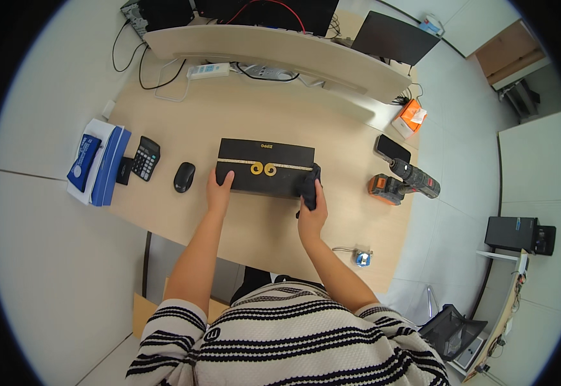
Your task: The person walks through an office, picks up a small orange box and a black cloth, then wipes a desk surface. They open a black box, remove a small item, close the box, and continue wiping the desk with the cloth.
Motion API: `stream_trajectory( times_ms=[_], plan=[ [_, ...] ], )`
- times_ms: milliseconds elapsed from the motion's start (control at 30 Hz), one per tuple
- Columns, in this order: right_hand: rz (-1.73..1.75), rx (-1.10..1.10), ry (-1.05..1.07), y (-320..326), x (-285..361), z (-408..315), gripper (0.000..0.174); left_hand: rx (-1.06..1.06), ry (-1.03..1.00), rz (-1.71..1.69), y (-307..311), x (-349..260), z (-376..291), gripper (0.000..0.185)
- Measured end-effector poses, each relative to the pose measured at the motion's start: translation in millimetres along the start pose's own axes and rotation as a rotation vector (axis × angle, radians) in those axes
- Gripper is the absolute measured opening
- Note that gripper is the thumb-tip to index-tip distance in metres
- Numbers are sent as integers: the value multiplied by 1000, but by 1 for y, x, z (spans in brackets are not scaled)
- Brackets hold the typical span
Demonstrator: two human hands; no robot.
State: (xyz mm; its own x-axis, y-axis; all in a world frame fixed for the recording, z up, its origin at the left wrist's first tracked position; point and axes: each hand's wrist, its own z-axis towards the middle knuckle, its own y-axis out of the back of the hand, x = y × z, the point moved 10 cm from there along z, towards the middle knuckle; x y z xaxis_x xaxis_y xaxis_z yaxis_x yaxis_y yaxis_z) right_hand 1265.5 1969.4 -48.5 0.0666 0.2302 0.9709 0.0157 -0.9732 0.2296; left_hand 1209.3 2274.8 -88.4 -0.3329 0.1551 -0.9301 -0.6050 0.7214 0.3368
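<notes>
A black Zippo box [266,183] with a gold band and two round gold ornaments lies before me on the wooden desk. My left hand [219,191] grips its left near corner, thumb on top. At the box's right end, my right hand [313,212] holds a crumpled dark cloth [311,186] against the corner. The fingers under the box and behind the cloth are hidden.
Left of the box are a black computer mouse [184,177], a calculator [146,158] and blue folders [110,166]. On the right lie a smartphone [393,148], a cordless drill [414,178] and a blue tape measure [363,258]. A desk partition [280,53] stands behind.
</notes>
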Motion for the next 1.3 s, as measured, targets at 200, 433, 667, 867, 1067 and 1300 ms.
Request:
stream_trajectory(
  times_ms=[200,433,667,867,1067,1300],
  plan=[
    [-786,308,638,-83,62,-9,58,5,-92,106,5,6,4,44],
    [-961,149,671,-139,79,41,55,80,-154,240,5,45,20,53],
    [-733,615,916,-242,90,-1,50,385,-53,391,-10,79,34,77],
    [-885,392,824,-135,71,52,48,260,-64,489,0,63,23,81],
    [-981,291,719,-159,82,51,53,325,31,279,-2,84,29,86],
    [-896,539,1121,-218,69,-60,51,546,482,-106,9,11,30,91]
  ],
)
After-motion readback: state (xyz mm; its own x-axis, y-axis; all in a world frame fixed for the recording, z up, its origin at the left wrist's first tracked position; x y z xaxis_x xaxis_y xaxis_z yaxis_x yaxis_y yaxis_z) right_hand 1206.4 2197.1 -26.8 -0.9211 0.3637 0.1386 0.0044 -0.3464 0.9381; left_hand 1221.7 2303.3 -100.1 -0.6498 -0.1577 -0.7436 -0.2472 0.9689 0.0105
